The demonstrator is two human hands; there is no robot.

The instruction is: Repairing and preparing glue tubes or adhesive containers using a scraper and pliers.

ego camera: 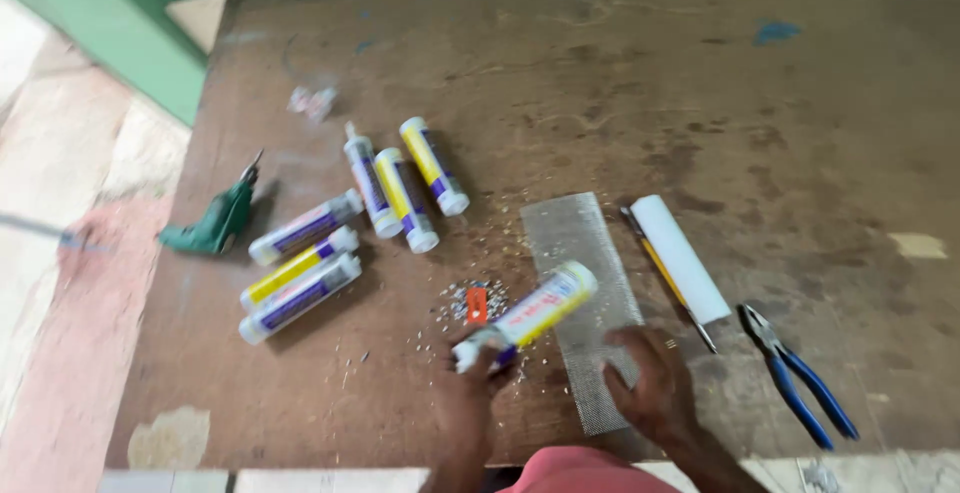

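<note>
Low in the frame's centre, we are gripping a sealant tube with our left hand, fingers curled round its lower end, its long axis slanting up-right over the mesh strip, which our right hand is pressing with spread fingers.

Sealant tube on mesh strip, pliers right.

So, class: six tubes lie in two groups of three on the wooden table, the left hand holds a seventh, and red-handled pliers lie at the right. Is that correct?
Not quite: the pliers have blue handles, not red, as the head view shows. The rest holds: six tubes lie in two threes on the table, and the left hand holds a seventh tube.
</note>
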